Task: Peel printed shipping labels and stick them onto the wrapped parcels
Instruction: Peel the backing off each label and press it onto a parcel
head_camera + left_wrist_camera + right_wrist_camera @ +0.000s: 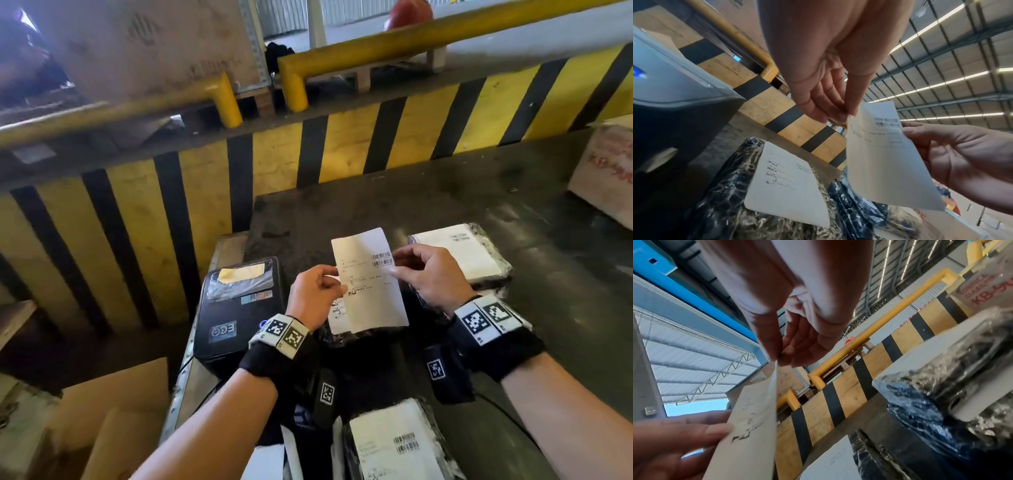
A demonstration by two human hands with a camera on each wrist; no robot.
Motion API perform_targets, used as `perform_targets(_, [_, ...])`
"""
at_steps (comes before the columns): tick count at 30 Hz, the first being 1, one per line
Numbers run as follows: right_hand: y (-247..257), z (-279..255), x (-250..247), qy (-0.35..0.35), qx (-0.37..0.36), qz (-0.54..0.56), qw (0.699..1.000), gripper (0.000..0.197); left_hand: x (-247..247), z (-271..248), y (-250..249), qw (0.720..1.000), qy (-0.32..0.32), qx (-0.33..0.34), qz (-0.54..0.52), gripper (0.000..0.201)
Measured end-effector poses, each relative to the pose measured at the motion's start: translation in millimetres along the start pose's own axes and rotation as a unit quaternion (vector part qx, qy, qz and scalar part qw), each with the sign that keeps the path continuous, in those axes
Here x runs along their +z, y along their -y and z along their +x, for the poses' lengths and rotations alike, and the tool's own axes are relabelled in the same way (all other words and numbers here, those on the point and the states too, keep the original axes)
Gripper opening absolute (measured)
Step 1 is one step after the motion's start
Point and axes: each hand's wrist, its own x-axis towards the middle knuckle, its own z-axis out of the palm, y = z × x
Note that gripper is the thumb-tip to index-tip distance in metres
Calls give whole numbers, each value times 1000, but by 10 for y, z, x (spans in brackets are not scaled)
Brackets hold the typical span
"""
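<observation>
A white printed shipping label (368, 281) with a barcode hangs in the air between both hands. My left hand (317, 294) pinches its left edge, and my right hand (424, 274) pinches its right edge near the barcode. The left wrist view shows the label (884, 155) with the left fingertips (838, 116) at its corner. Seen edge-on in the right wrist view, the label (754, 418) sits under the right fingertips (781, 358). Below the hands lies a black wrapped parcel (359, 337) that carries a label (785, 183). Two more labelled parcels lie at the right (462, 253) and near me (394, 442).
A black label printer (239, 308) stands left of the hands on the dark metal table (445, 198). A yellow-and-black striped barrier (171, 192) with yellow rails runs behind. A cardboard box (603, 174) sits at far right, another (113, 421) low on the left.
</observation>
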Motion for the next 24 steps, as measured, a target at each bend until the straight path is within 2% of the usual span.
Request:
perform_targets(4, [-186, 250, 184, 7, 23, -15, 1000, 26, 21, 284, 131, 998, -21, -22, 57, 20])
perform_targets(11, [-458, 581, 503, 61, 47, -34, 996, 22, 42, 538, 387, 985, -66, -78, 139, 21])
perform_targets(15, [-571, 686, 546, 94, 73, -55, 991, 21, 100, 605, 512, 982, -49, -107, 151, 25])
perform_targets(18, [-649, 722, 567, 109, 87, -63, 988, 21, 137, 626, 579, 981, -39, -104, 159, 25])
perform_targets(24, [-769, 778, 646, 108, 92, -68, 987, 21, 153, 658, 604, 979, -25, -106, 173, 26])
